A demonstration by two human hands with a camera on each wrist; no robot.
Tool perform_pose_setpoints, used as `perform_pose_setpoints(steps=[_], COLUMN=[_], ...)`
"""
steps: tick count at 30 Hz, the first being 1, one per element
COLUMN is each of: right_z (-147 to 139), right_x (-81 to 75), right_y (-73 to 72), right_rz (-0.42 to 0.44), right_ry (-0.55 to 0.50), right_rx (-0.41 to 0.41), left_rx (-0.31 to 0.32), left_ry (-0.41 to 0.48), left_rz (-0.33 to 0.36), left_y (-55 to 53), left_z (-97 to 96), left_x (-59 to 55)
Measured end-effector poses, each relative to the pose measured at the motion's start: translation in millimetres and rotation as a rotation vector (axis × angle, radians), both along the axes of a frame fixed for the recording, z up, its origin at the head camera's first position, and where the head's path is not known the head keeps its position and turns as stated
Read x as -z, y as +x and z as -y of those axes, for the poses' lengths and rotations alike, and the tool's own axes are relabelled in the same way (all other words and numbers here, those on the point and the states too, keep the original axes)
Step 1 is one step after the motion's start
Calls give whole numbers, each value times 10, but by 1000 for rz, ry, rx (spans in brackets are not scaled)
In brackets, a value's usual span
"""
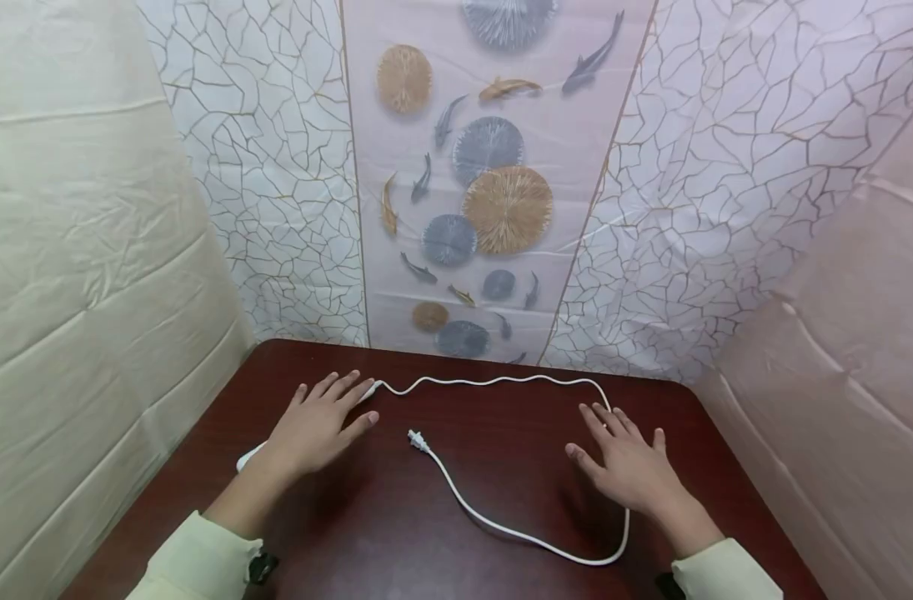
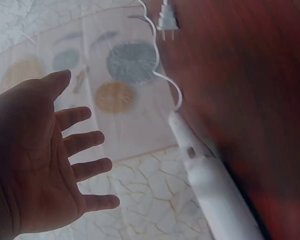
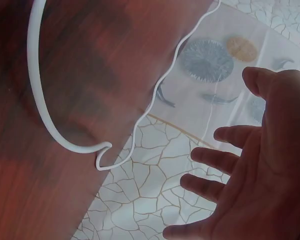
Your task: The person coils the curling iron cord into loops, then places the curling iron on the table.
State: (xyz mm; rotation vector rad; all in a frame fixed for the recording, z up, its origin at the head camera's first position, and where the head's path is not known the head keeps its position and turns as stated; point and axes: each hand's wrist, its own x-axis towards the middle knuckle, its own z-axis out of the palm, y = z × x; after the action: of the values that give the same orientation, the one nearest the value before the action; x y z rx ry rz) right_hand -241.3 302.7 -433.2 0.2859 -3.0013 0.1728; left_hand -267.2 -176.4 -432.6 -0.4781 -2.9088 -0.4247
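Watching remotely, I see the left hand (image 1: 315,429) and right hand (image 1: 634,467) spread wide.
The white device (image 2: 215,195) tapers to its cord (image 3: 35,65), which loops round to a two-pronged plug (image 2: 167,21).

Bright, even light fills head view | Soft shadows fall below bare left hand (image 1: 315,432) and bare right hand (image 1: 630,468); pale sheen marks dark-red wood-grained table (image 1: 501,450) | Wrist views dimmer, hazy; white tapered appliance (image 2: 212,185) soft-edged

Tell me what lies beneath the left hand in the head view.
Beneath the bare left hand, a long white plastic-looking device shows both ends, one trailing a thin white cord; its middle is covered there.
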Motion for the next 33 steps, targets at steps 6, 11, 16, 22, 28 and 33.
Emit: perform_pose_setpoints(steps=[6,11,16,22,28,33], right_z=[36,62,82,88,78,68], right_x=[54,110,165,195,200,214], right_y=[24,10,6,18,21,15], right_rz=[-5,-24,-34,-28,-19,-17], right_ry=[-5,-4,-2,-3,3,6], right_rx=[-14,-28,-33,-31,-19,-14], left_rx=[-49,-70,-119,-144,-175,-207], left_ry=[-9,4,2,-17,-14,-1], left_rz=[22,33,77,119,136,164], left_y=[-19,-91,-147,-227,-296,-331], left_z=[164,273,403,507,527,542], left_x=[171,313,478,634,710,748])
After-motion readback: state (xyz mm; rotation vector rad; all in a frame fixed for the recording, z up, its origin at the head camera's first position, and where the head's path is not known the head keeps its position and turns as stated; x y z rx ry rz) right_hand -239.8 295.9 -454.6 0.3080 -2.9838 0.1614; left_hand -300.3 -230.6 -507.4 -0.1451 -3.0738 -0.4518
